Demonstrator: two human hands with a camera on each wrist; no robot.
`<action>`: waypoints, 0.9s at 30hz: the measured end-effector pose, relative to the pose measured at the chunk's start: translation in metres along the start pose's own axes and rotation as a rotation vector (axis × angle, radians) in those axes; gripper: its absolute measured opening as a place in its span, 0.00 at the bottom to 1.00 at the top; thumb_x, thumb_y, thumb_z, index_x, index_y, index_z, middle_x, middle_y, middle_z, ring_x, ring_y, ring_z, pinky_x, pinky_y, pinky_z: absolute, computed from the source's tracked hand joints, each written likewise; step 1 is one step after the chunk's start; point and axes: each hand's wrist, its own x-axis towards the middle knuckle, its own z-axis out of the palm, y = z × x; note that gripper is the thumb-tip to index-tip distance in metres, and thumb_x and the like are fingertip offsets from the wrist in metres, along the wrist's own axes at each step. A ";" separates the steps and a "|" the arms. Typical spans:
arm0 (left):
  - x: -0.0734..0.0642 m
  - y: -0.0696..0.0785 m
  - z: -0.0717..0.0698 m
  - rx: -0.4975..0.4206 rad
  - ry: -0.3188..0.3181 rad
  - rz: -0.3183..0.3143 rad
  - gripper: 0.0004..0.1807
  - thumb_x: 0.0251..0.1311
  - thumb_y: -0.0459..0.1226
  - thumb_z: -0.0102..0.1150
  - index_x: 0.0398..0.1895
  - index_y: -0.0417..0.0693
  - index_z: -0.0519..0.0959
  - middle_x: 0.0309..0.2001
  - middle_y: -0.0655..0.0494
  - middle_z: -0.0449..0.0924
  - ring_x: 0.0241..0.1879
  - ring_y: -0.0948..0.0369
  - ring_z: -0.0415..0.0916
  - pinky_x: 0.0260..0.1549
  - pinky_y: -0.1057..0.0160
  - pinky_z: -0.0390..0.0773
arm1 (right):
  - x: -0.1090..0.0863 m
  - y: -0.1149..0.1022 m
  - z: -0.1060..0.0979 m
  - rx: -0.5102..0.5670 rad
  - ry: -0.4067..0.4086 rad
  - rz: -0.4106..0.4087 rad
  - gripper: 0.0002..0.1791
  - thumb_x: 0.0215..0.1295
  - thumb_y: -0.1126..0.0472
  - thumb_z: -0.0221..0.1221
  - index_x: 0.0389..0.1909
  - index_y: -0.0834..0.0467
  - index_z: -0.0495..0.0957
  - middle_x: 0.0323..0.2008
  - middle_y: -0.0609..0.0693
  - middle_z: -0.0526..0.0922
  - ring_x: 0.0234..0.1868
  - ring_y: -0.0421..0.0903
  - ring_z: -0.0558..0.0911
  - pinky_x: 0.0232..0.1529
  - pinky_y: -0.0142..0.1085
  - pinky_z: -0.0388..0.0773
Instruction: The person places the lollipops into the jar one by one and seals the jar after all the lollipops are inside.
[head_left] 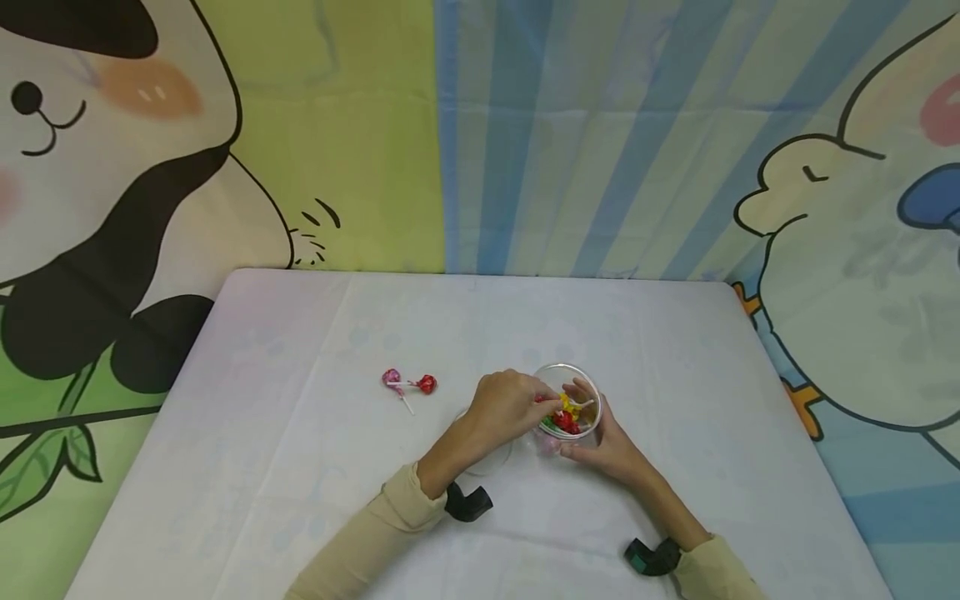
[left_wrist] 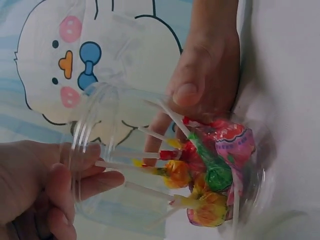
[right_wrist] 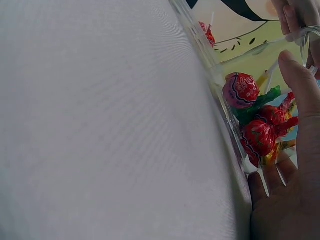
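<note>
A clear round jar (head_left: 543,375) stands on the table, holding several wrapped lollipops in red, green, yellow and pink. My right hand (head_left: 611,450) grips the jar from the right side, thumb on the near wall and fingers round the far wall. Reaching through the mouth of the jar, my left hand (head_left: 510,408) has its fingertips on the white stick of a yellow-orange lollipop (left_wrist: 177,173). In the left wrist view a green lollipop (left_wrist: 217,172) and a pink-and-red one (left_wrist: 235,142) lie beside it against the jar's bottom.
Left of the jar, a pink lollipop (head_left: 392,377) and a red lollipop (head_left: 427,384) lie with sticks crossing on the white-covered table (head_left: 300,483). A clear round lid (head_left: 491,462) lies partly hidden under my left forearm. Printed cloth (head_left: 525,150) hangs behind the table.
</note>
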 end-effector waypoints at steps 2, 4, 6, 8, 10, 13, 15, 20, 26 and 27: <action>-0.005 -0.001 -0.002 -0.004 0.014 0.021 0.08 0.61 0.44 0.63 0.38 0.53 0.88 0.31 0.63 0.88 0.21 0.71 0.72 0.17 0.77 0.63 | 0.000 0.000 0.001 0.003 0.001 -0.002 0.54 0.52 0.68 0.70 0.75 0.56 0.46 0.73 0.58 0.58 0.75 0.58 0.56 0.67 0.71 0.42; -0.014 -0.003 -0.004 -0.021 0.072 0.067 0.09 0.61 0.42 0.63 0.42 0.52 0.87 0.37 0.61 0.89 0.29 0.69 0.81 0.24 0.78 0.72 | 0.001 -0.001 0.002 0.011 0.004 -0.005 0.55 0.51 0.68 0.70 0.75 0.56 0.46 0.73 0.58 0.59 0.74 0.63 0.54 0.67 0.71 0.41; -0.026 -0.008 -0.008 -0.030 0.157 0.121 0.12 0.60 0.39 0.65 0.46 0.51 0.86 0.43 0.60 0.88 0.35 0.68 0.84 0.28 0.78 0.76 | 0.001 -0.001 0.003 0.013 0.008 -0.001 0.55 0.51 0.68 0.70 0.75 0.55 0.46 0.73 0.58 0.59 0.74 0.64 0.54 0.67 0.71 0.41; -0.041 -0.016 -0.013 -0.031 0.244 0.153 0.16 0.57 0.37 0.67 0.50 0.49 0.84 0.47 0.57 0.87 0.36 0.68 0.85 0.29 0.78 0.77 | 0.001 -0.001 0.002 0.010 0.015 0.008 0.55 0.50 0.67 0.70 0.75 0.54 0.47 0.73 0.57 0.59 0.74 0.62 0.54 0.67 0.71 0.41; -0.057 -0.028 -0.018 -0.017 0.305 0.144 0.18 0.55 0.36 0.69 0.51 0.48 0.83 0.48 0.57 0.86 0.27 0.70 0.81 0.25 0.80 0.74 | 0.001 -0.001 0.002 0.009 0.021 0.021 0.55 0.50 0.66 0.71 0.75 0.53 0.47 0.73 0.56 0.59 0.74 0.60 0.55 0.68 0.71 0.40; -0.082 -0.048 -0.023 0.009 0.339 0.063 0.20 0.53 0.36 0.71 0.51 0.48 0.83 0.47 0.56 0.86 0.18 0.75 0.72 0.21 0.82 0.70 | 0.000 -0.003 0.001 0.002 0.029 0.036 0.56 0.49 0.65 0.71 0.75 0.51 0.48 0.73 0.54 0.60 0.74 0.58 0.56 0.68 0.71 0.41; -0.100 -0.061 -0.025 0.015 0.335 -0.015 0.20 0.52 0.35 0.71 0.51 0.48 0.83 0.47 0.55 0.86 0.13 0.78 0.66 0.17 0.82 0.66 | 0.000 -0.004 0.001 -0.001 0.026 0.040 0.56 0.49 0.65 0.71 0.75 0.50 0.48 0.73 0.54 0.60 0.74 0.57 0.57 0.68 0.71 0.41; -0.134 -0.081 -0.030 -0.002 0.318 -0.197 0.22 0.49 0.33 0.73 0.50 0.48 0.83 0.45 0.55 0.86 0.10 0.84 0.61 0.12 0.80 0.61 | -0.001 -0.004 0.001 -0.010 0.024 0.038 0.56 0.50 0.65 0.71 0.75 0.49 0.48 0.73 0.54 0.60 0.74 0.58 0.56 0.68 0.71 0.41; -0.152 -0.093 -0.033 -0.018 0.329 -0.305 0.21 0.49 0.32 0.72 0.49 0.49 0.83 0.45 0.54 0.86 0.10 0.84 0.61 0.12 0.78 0.62 | 0.000 -0.001 0.001 -0.022 0.038 0.043 0.55 0.49 0.65 0.71 0.75 0.49 0.49 0.72 0.53 0.61 0.74 0.60 0.56 0.67 0.71 0.40; -0.153 -0.094 -0.033 -0.022 0.333 -0.309 0.20 0.49 0.32 0.72 0.48 0.49 0.84 0.45 0.54 0.86 0.10 0.84 0.62 0.12 0.78 0.62 | 0.000 -0.001 0.001 -0.023 0.036 0.043 0.55 0.49 0.65 0.71 0.75 0.49 0.49 0.73 0.53 0.61 0.74 0.61 0.56 0.67 0.72 0.40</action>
